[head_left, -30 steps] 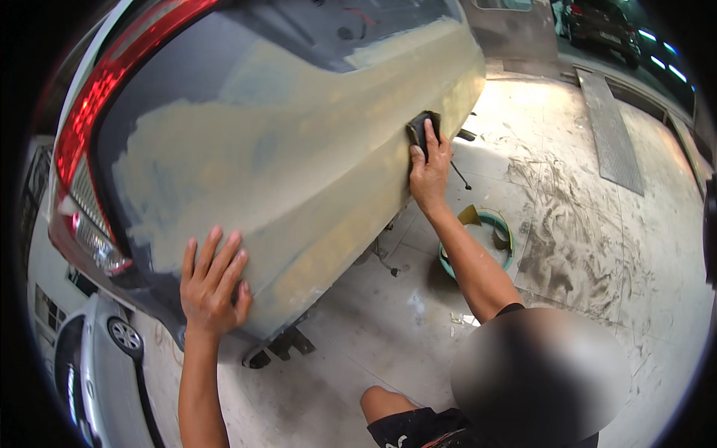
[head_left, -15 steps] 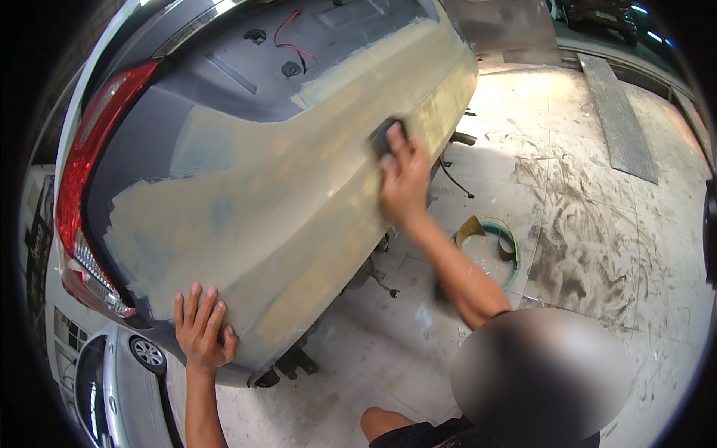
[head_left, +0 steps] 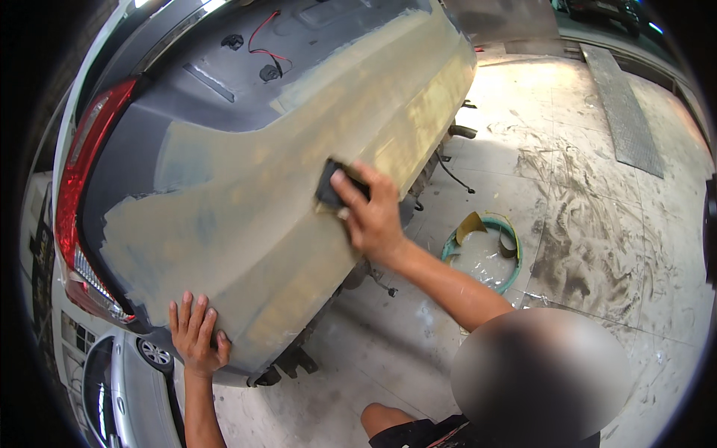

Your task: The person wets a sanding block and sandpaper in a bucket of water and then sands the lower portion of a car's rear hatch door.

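A car's rear body panel (head_left: 246, 224) spreads across the left and middle, coated in beige-grey filler over dark grey. My right hand (head_left: 373, 213) is closed on a black sanding block (head_left: 340, 185), pressed against the filler near the crease across the panel's middle. A thin yellowish edge shows under the block. Flat on the panel's near left corner lies my left hand (head_left: 198, 332), fingers stretched out and holding nothing. A red tail light (head_left: 93, 160) borders the panel on the left.
On the floor right of the panel stands a round teal-rimmed basin (head_left: 515, 272) with curled yellow-brown sheets. Brackets (head_left: 295, 362) and a cable (head_left: 453, 175) jut from below the panel. A silver car (head_left: 134, 388) is at lower left; a metal strip (head_left: 624, 112) lies far right.
My right hand has slid the sanding block down and left across the filler. My left hand stays on the near corner, shifted slightly in the picture.
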A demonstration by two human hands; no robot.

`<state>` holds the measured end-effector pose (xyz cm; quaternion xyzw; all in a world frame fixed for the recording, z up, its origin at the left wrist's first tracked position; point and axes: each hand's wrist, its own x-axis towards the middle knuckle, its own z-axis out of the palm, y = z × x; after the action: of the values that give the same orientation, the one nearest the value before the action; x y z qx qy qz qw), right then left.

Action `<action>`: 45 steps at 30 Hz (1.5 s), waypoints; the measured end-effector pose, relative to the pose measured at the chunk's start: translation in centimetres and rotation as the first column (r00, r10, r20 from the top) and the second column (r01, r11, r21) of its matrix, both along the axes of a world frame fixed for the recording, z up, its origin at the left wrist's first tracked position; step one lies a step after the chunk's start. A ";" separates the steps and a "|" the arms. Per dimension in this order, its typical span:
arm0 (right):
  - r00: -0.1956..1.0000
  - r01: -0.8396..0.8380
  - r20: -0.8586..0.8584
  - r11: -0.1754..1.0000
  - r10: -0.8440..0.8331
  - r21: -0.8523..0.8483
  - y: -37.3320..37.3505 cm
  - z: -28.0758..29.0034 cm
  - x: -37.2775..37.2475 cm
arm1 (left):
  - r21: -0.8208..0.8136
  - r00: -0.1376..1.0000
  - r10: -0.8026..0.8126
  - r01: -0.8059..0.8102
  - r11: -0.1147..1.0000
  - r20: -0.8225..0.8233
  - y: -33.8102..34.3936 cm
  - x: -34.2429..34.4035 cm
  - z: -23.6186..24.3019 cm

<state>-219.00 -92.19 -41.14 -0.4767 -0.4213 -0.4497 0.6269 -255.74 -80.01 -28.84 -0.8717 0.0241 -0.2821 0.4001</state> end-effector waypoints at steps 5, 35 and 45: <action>0.869 0.154 -0.479 0.988 -0.121 0.031 0.0 1.7 12.0 | 0.000 0.999 -0.008 0.008 1.000 -0.035 0.2 0.8 0.1; 0.963 0.098 -0.261 0.992 -0.075 0.078 1.1 -1.0 9.7 | 0.018 1.000 0.003 -0.002 1.000 -0.030 0.2 -0.4 0.2; 0.979 -0.093 -0.166 0.986 0.115 0.135 0.8 -0.6 -4.9 | 0.007 1.000 0.011 -0.010 1.000 -0.022 0.3 -0.5 -0.1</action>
<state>-223.87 -91.42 -41.73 -0.4505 -0.3605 -0.3988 0.7128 -256.22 -79.67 -28.91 -0.8733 0.0249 -0.2705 0.4043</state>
